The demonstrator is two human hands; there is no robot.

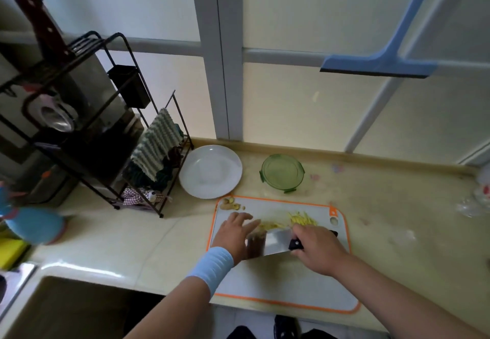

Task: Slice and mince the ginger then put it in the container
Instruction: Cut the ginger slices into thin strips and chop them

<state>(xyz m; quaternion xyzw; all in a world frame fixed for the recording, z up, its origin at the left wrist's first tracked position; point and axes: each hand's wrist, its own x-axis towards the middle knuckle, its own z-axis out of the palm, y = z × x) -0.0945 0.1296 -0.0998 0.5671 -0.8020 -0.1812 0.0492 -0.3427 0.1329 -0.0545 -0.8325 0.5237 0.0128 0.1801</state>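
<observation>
Table [159,245] carried a board [291,280]; on it, right hand [318,248] gripped the cleaver [275,243], left hand [233,235] lay with fingers [249,216] straight, seemingly touching ginger [270,225].

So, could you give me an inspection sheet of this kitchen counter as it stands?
Surface: counter holds an orange-rimmed cutting board.
Job's things: ginger strips and slices on the board; ginger knob at its far-left corner; green container beyond it.
Clutter: white plate, rack with cloths.
Grippers: left hand flat by the slices; right hand grips the cleaver.
Cables: nothing seen.
Surroundings: sink at left, blue squeegee on the window.
</observation>
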